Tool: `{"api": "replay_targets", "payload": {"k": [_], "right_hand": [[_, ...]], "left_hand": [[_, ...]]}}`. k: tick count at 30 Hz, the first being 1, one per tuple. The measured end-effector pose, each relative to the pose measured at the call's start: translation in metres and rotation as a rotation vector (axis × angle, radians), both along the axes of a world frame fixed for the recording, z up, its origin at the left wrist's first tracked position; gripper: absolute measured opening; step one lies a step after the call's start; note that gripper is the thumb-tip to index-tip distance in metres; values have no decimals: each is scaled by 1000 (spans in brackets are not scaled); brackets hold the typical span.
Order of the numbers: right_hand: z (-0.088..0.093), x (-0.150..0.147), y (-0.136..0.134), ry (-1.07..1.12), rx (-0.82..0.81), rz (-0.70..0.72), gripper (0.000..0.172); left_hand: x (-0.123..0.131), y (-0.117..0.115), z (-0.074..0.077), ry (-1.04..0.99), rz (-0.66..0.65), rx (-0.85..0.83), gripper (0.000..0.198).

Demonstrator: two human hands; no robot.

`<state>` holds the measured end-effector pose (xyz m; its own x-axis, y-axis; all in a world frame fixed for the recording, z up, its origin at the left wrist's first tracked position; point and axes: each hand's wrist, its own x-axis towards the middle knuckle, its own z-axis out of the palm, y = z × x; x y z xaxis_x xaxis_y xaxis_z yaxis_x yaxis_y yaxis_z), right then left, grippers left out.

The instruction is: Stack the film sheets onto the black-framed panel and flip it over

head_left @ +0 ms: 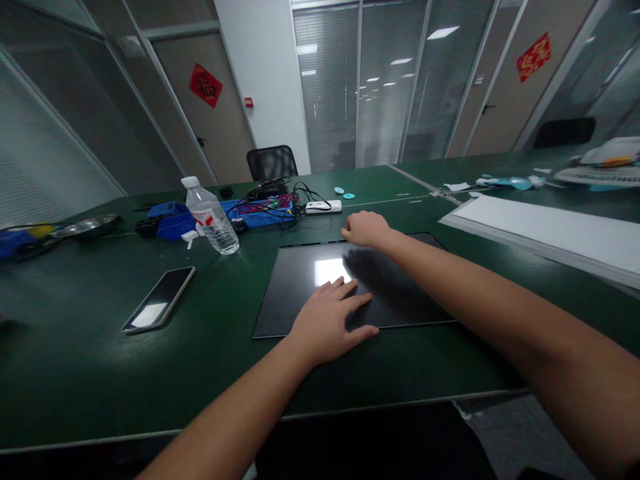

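Observation:
A thin, glossy black screen panel (295, 283) lies flat on the green table in front of me, with a bright light reflected in it. My left hand (330, 320) rests on its near part, fingers spread and palm down, the thumb by the near edge. My right hand (367, 229) reaches across to the far edge of the panel, its fingers curled down there. Its fingertips are partly hidden, so the exact grip on the edge does not show. The right forearm covers much of the panel's right side.
To the left lie a phone (160, 300) and an upright water bottle (213, 220). Behind them are blue trays (260, 212) with tangled cables and a white power strip (324, 207). White boards (545, 230) are stacked at right. The table's near edge (400, 402) runs before me.

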<state>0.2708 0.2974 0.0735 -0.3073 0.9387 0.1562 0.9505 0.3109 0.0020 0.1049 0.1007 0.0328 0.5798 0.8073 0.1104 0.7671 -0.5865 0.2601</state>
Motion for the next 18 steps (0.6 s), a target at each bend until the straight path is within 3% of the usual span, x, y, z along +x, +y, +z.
{"api": "replay_targets", "payload": {"k": [6,11,16,18], "right_hand": [[12,97,12,40,-91,-162,45],[11,198,11,89,28,-345,45],[-24,277,-6,87,164,-478,53],[-42,298,-8,96,114,-563,63]], "left_hand": [[-1,3,2,35,-46,-62,74],[5,8,6,110,-23,-104,78],[15,17,8,163,-4,-135,83],[19,19,11,184,0,-142,83]]}}
